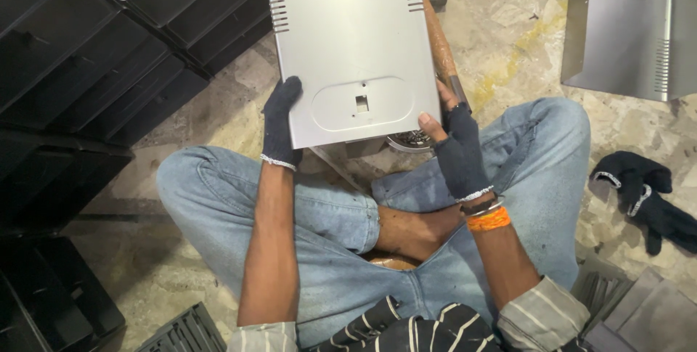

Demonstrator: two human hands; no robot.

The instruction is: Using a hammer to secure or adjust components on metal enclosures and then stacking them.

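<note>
Hands (282,123) (457,145) grip silver vented panel (348,40).

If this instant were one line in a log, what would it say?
left hand: gloved, grips metal panel left edge | right hand: gloved, grips right edge | hammer: behind panel | spare gloves: on floor

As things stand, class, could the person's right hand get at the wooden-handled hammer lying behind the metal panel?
Probably yes. The right hand grips the grey metal panel's right edge, and the hammer lies on the floor just beyond its fingertips, with nothing between them. It would have to let go of the panel first.
</note>
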